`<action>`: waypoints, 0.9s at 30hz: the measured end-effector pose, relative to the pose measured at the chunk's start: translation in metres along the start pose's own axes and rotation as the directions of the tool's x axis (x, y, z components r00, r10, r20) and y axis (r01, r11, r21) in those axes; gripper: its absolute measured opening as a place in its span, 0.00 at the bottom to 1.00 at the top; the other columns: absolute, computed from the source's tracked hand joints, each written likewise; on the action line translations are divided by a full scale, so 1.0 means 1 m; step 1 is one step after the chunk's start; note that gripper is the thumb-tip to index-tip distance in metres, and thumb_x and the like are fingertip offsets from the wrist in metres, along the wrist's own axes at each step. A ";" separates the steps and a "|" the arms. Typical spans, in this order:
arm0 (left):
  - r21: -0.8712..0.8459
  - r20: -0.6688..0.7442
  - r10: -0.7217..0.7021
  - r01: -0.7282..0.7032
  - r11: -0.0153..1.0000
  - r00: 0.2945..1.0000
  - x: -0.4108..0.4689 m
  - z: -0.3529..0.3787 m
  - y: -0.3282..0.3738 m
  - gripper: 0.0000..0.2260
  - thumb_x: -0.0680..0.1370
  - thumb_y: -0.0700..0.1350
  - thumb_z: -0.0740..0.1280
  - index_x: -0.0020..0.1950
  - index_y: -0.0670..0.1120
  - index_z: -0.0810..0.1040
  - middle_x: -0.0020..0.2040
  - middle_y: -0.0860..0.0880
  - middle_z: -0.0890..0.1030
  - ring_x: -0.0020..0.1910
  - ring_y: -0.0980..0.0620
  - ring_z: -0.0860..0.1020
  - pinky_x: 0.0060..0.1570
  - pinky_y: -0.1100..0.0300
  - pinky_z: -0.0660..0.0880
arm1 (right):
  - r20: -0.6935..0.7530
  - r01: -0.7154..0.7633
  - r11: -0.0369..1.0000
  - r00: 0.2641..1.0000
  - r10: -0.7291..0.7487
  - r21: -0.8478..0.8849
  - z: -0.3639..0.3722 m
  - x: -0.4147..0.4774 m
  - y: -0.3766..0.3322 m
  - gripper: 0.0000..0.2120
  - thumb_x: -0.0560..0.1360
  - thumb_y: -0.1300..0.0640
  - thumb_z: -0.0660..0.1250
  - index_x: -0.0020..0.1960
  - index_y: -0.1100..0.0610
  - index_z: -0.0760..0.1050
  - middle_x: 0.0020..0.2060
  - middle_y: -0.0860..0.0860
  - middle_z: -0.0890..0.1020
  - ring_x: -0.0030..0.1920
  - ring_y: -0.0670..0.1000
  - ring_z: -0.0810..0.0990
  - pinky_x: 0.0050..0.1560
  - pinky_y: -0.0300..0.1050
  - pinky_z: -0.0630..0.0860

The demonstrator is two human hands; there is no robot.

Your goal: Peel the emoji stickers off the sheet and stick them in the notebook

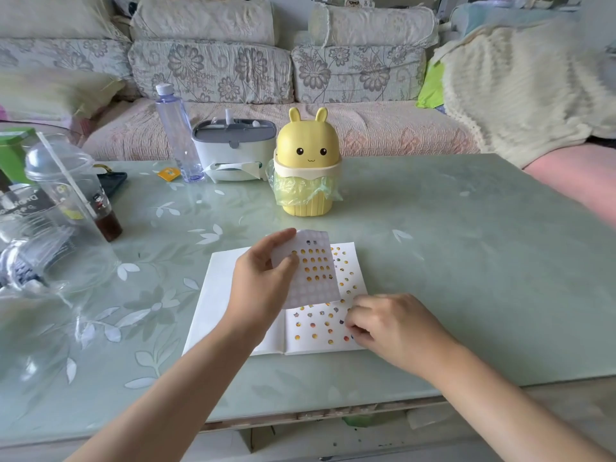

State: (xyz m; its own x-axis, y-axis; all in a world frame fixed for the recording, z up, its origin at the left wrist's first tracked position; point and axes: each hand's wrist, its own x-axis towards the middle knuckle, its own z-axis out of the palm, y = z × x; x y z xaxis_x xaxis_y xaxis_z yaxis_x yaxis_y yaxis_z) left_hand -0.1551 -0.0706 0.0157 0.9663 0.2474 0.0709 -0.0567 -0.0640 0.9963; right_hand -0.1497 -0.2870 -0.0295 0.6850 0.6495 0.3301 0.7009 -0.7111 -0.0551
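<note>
Pale green glass tops the table [433, 245] where you work, with a floral sofa [213, 71] behind it. Your left hand [263, 281] pinches the sticker sheet [316, 271] at its left edge, thumb on the printed face and fingers behind, and holds it lifted over the middle of the open notebook [213, 305]; rows of yellow emoji fill the sheet's upper half, while its lower half looks bare. Your right hand [396, 325] rests on the right-hand page near its outer edge, with the fingers curled and the fingertips bunched against the paper; you cannot tell whether a sticker sits under or between them. Scattered emoji stickers [320, 325] already dot that right page, and the left page is white. Beyond the notebook stands a yellow bunny-shaped bin [308, 168] lined with a green bag, and to its left a grey-lidded tissue box [233, 148] and a clear bottle [176, 135]. A domed plastic cup [66, 181] with a straw stands at the far left.
</note>
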 end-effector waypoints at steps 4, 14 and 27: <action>-0.023 -0.001 0.017 -0.017 1.000 1.000 0.000 0.000 -0.003 0.21 0.80 0.35 0.67 0.64 0.59 0.78 0.52 0.51 0.86 0.49 0.56 0.84 0.47 0.63 0.80 | 0.126 -0.019 1.000 0.992 0.019 -0.005 -0.010 0.000 -0.001 0.04 0.70 0.54 0.69 0.36 0.48 0.79 0.34 0.45 0.75 0.33 0.51 0.76 0.30 0.39 0.65; -0.175 -0.065 -0.076 0.064 0.983 0.995 0.000 -0.007 0.000 0.28 0.79 0.35 0.69 0.74 0.56 0.68 0.50 0.47 0.86 0.43 0.55 0.85 0.35 0.68 0.77 | 0.098 -0.078 0.994 0.993 0.070 0.075 -0.007 -0.017 -0.005 0.10 0.72 0.49 0.65 0.49 0.44 0.84 0.37 0.43 0.73 0.36 0.46 0.74 0.30 0.39 0.66; -0.208 -0.115 -0.144 0.118 0.971 0.983 0.002 -0.025 0.001 0.28 0.78 0.37 0.70 0.74 0.56 0.67 0.51 0.47 0.85 0.46 0.51 0.84 0.33 0.69 0.75 | 0.120 -0.086 0.996 0.989 0.087 -0.016 -0.019 -0.016 -0.005 0.09 0.73 0.51 0.67 0.50 0.42 0.84 0.39 0.43 0.74 0.37 0.48 0.77 0.32 0.40 0.63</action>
State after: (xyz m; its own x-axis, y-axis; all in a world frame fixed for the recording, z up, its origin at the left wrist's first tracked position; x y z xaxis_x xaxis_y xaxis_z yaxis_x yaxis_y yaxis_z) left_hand -0.1597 -0.0456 0.0181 0.9291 0.3636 -0.0680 0.0062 0.1685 0.9857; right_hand -0.1682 -0.2987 -0.0162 0.7625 0.6126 0.2082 0.6361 -0.7686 -0.0683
